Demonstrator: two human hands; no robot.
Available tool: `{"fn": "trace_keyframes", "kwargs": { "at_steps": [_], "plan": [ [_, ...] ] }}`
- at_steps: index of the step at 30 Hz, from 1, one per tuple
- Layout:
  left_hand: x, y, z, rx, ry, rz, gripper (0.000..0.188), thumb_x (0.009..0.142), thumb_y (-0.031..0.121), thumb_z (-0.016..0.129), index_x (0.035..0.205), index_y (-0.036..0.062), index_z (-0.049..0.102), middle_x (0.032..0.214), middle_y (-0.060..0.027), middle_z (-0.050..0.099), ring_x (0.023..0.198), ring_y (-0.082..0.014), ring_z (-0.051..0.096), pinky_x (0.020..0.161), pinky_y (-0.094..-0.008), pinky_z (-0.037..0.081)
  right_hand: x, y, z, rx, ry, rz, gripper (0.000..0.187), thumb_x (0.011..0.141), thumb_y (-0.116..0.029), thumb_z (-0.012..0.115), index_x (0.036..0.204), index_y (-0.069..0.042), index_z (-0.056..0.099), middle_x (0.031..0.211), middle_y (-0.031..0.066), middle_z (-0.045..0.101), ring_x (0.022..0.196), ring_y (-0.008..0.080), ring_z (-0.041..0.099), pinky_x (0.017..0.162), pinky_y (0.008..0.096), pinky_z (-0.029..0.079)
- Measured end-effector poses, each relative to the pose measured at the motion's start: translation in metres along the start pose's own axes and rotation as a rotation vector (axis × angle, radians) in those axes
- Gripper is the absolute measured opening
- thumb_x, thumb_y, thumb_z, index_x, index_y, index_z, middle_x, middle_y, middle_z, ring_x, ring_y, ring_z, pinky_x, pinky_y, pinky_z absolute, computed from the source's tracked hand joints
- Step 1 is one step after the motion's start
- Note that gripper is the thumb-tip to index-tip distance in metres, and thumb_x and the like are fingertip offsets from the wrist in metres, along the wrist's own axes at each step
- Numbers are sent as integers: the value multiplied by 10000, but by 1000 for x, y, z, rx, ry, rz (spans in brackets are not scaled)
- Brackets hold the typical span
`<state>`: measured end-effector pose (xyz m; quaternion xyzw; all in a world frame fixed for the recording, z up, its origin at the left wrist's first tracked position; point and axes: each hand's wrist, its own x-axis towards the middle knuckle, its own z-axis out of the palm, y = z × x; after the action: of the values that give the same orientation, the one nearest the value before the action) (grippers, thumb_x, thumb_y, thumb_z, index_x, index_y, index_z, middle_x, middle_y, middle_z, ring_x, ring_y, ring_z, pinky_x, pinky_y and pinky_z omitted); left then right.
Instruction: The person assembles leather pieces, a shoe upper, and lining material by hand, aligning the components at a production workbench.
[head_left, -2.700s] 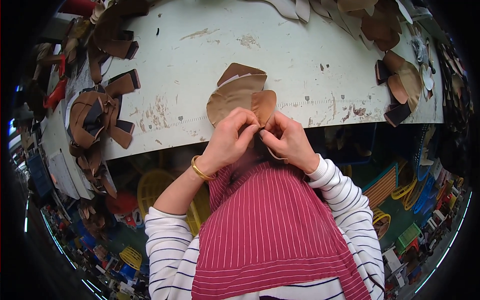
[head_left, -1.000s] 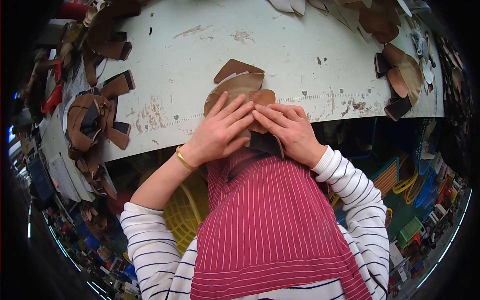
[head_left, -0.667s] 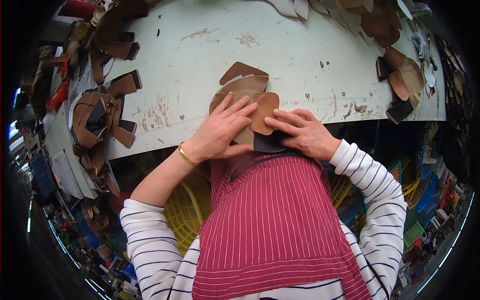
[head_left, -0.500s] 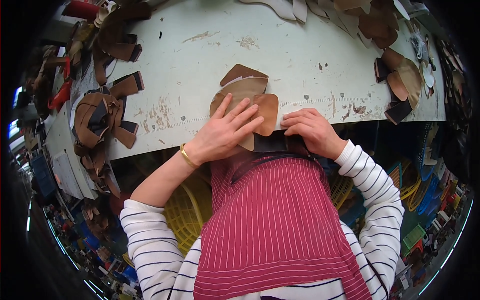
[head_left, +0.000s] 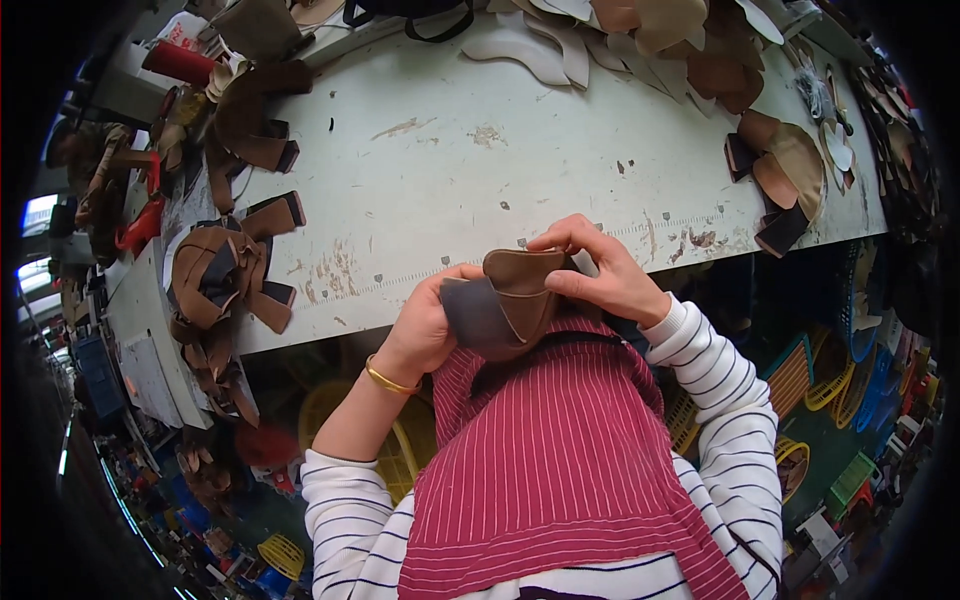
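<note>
A brown leather shoe upper [head_left: 523, 275] is in my two hands at the front edge of the table, just above my apron. It is bent into a curved shape, with a dark blue-black panel showing on its left. My left hand [head_left: 420, 325] is closed round that dark side, its fingers partly hidden behind the leather. With my right hand [head_left: 605, 272] I pinch the upper's right edge, the thumb on the near face and the fingers on the far rim.
The white worktable [head_left: 400, 200] has a printed ruler scale along its front. Brown uppers [head_left: 215, 270] are heaped at its left, another bundle [head_left: 785, 175] lies at the right, and pale cut pieces [head_left: 525, 50] lie at the far side. Yellow baskets [head_left: 325, 410] stand below.
The leather pieces lay flat on the table under my left hand. Now the upper is lifted and bent at the table edge. My left hand grips its side, and my right pinches its edge.
</note>
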<state>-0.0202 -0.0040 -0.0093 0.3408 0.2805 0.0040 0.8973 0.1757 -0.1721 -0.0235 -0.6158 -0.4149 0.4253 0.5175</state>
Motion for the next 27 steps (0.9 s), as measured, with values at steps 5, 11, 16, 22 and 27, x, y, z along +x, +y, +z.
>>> {"fn": "trace_keyframes", "kwargs": {
  "at_steps": [5, 11, 16, 22, 27],
  "plan": [
    [7, -1, -4, 212, -70, -27, 158, 926, -3, 604, 1082, -12, 627, 956, -44, 684, 803, -91, 650, 720, -235, 538, 5, -15, -1, -5, -126, 32, 334, 865, -296, 756, 1066, -52, 651, 944, 40, 606, 911, 144, 542, 858, 298, 458],
    [15, -16, -14, 20, -120, -56, 198, 935, 64, 622, 1118, -10, 639, 1022, -63, 687, 861, -111, 654, 748, -256, 545, -2, -19, 23, 155, -117, 6, 190, 982, -188, 626, 941, -5, 597, 727, 38, 519, 696, 97, 459, 642, 264, 424],
    [15, -23, 1, -145, -53, -314, 404, 959, 219, 650, 1292, 8, 561, 1183, -77, 657, 1068, -181, 642, 900, -313, 525, -7, -4, 37, 258, -66, -34, 222, 1014, -213, 580, 929, -8, 586, 728, 25, 499, 707, 84, 437, 642, 263, 418],
    [18, -8, 7, -28, -47, -278, 374, 971, 228, 632, 1252, -17, 604, 1171, -89, 668, 1014, -147, 650, 850, -268, 530, 10, -16, 17, 73, -252, 97, 356, 939, -328, 678, 849, 4, 587, 683, 11, 464, 679, 76, 416, 599, 268, 390],
    [22, -1, 8, 377, 52, 0, 303, 975, 246, 625, 1064, -39, 674, 980, -60, 702, 880, -100, 644, 769, -252, 525, 24, -28, 11, 135, -268, 346, 391, 942, -338, 668, 822, 33, 651, 666, -18, 535, 658, 60, 455, 576, 274, 408]
  ]
}}
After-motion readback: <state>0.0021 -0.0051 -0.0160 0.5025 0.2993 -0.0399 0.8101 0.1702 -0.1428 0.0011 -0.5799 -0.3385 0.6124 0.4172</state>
